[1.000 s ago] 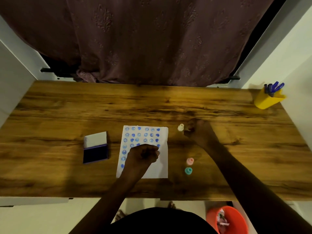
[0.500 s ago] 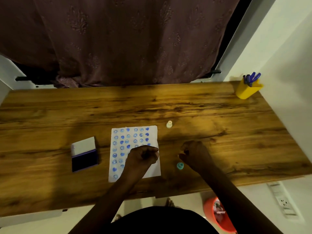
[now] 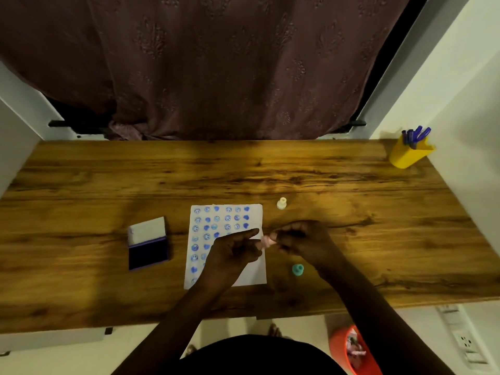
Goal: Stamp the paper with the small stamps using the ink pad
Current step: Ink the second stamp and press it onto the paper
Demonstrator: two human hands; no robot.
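Observation:
A white paper [image 3: 254, 276] lies on the wooden table [image 3: 378, 226], covered with rows of blue stamped faces and hearts. The open ink pad [image 3: 148, 253] sits to its left, its white lid folded back. My right hand [image 3: 303, 239] pinches a small pink stamp [image 3: 267, 241] just above the paper's right edge. My left hand [image 3: 235, 250] is over the paper with its fingers spread, their tips meeting the pink stamp. A cream stamp [image 3: 281, 203] stands beyond the paper's top right corner. A teal stamp [image 3: 298, 269] stands to the paper's right, beside my right wrist.
A yellow pen holder [image 3: 408, 155] with blue pens stands at the table's far right corner. A dark curtain hangs behind the table and white walls close both sides. An orange bin [image 3: 351, 350] sits on the floor under the near right edge.
My right hand left the cream stamp standing, came back, lifted the pink stamp from the table and carried it left. My left hand opened from a fist toward it.

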